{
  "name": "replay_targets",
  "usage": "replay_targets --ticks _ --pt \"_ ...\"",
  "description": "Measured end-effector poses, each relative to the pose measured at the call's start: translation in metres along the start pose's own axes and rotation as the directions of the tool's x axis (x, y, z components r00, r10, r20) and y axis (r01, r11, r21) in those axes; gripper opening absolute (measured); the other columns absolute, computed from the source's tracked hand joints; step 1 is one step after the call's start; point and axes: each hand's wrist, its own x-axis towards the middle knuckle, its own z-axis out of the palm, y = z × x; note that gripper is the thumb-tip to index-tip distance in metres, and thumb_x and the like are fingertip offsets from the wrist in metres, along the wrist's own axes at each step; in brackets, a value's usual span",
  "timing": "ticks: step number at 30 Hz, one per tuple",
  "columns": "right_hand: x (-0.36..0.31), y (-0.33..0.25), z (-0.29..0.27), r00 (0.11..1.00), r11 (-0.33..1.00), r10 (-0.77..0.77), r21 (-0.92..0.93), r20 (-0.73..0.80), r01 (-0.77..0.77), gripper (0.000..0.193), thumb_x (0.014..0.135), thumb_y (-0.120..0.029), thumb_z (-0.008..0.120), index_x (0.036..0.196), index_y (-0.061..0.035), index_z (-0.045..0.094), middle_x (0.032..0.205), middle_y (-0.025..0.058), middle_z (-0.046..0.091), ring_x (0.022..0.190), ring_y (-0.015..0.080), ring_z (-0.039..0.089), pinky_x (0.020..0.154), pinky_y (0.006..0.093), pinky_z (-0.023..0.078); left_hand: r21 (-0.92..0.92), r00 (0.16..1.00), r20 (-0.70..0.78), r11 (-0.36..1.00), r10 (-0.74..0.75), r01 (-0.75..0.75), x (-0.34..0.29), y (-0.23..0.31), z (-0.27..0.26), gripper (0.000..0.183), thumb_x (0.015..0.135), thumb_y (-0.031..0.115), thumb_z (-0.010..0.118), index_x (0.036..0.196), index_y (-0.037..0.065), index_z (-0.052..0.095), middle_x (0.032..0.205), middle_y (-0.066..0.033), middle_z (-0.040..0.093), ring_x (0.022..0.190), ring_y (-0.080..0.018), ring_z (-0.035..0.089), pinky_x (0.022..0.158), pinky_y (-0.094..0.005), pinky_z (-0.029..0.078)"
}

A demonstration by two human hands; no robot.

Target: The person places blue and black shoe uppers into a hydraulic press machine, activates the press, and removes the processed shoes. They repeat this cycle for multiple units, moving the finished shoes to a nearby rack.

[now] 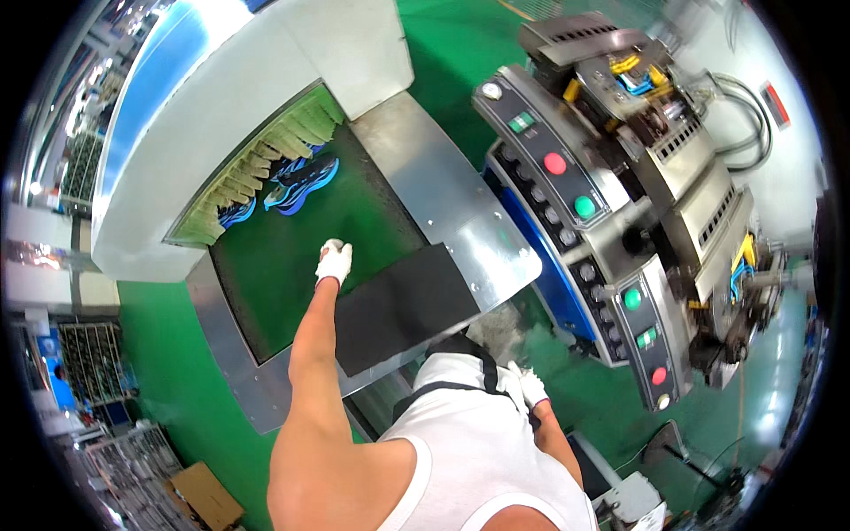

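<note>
My left hand [334, 261], in a white glove, reaches out over the green conveyor belt [266, 265] with its fingers curled; whether it holds anything I cannot tell. Farther along the belt, two blue and black shoe soles [301, 183] lie at the mouth of a white tunnel machine [204, 97], under a fringe of green and yellow strips [266, 150]. My right hand [529, 386], also in a white glove, hangs beside my hip, near a grey control panel; its fingers look closed with nothing visible in them.
A black mat [403, 305] covers the belt's near end inside a steel frame [443, 186]. To the right stands a grey machine [611, 195] with red and green buttons. The floor is green. Racks and a cardboard box [205, 497] sit at lower left.
</note>
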Motion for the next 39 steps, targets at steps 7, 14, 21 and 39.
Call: replay_targets --ticks 7,14,21,39 --pt "0.055 -0.008 -0.015 0.853 0.778 -0.519 -0.391 0.042 0.493 0.024 0.101 -0.023 0.048 0.111 -0.0093 0.064 0.105 0.0196 0.068 0.098 0.0365 0.070 0.088 0.0471 0.055 0.218 0.928 -0.265 0.954 0.262 -0.207 0.133 0.023 -0.051 0.058 0.093 0.036 0.072 0.142 0.010 0.054 0.144 -0.0178 0.058 0.132 -0.0381 0.056 0.103 -0.0590 0.045" --pt "0.035 -0.033 -0.011 0.940 0.804 -0.330 -0.548 -0.087 0.232 0.061 0.106 -0.050 0.051 0.063 -0.0103 0.068 0.063 0.0153 0.066 0.062 0.0356 0.069 0.061 0.0479 0.054 0.528 0.900 0.059 0.752 0.431 -0.394 0.256 0.089 -0.121 0.083 0.076 0.041 0.087 0.144 0.008 0.053 0.136 -0.0218 0.061 0.130 -0.0400 0.057 0.103 -0.0530 0.049" --pt "0.002 -0.072 -0.024 0.818 0.685 -0.399 -0.728 -0.415 -0.035 0.052 0.103 -0.049 0.057 0.066 -0.0122 0.064 0.060 0.0112 0.059 0.056 0.0332 0.061 0.055 0.0490 0.049 0.695 0.821 0.291 0.482 0.491 -0.535 0.295 0.074 -0.092 0.057 0.068 0.041 0.092 0.111 0.012 0.068 0.110 -0.0104 0.072 0.107 -0.0295 0.070 0.093 -0.0458 0.052" --pt "0.026 -0.239 -0.226 0.933 0.644 -0.350 0.703 -0.083 0.303 0.060 0.103 -0.054 0.060 0.137 -0.0057 0.067 0.137 0.0134 0.068 0.126 0.0237 0.063 0.110 0.0373 0.048 -0.324 0.565 0.509 0.753 0.649 -0.572 -0.104 0.239 -0.103 0.071 0.069 0.027 0.090 0.129 -0.002 0.067 0.120 -0.0201 0.074 0.114 -0.0292 0.070 0.098 -0.0433 0.055"
